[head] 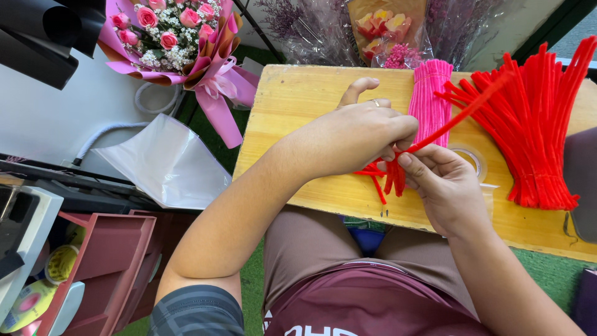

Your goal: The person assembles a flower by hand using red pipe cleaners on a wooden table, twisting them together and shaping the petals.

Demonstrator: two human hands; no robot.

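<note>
Your left hand (360, 134) and right hand (444, 180) pinched red pipe cleaners (395, 174) over the wooden board (298, 112); a tighter twist point seemed advisable.

Left hand (364, 134), right hand (444, 183) pinching red pipe cleaners (392, 174), wooden board (298, 102)

At your eleven o'clock, a pink wrapping (214, 68) is enclosing a rose bouquet. At twelve o'clock, clear cellophane sleeves (323, 34) are covering flowers behind the counter. At nine o'clock, a translucent white plastic bag (168, 165) is lying beside the counter.
</note>
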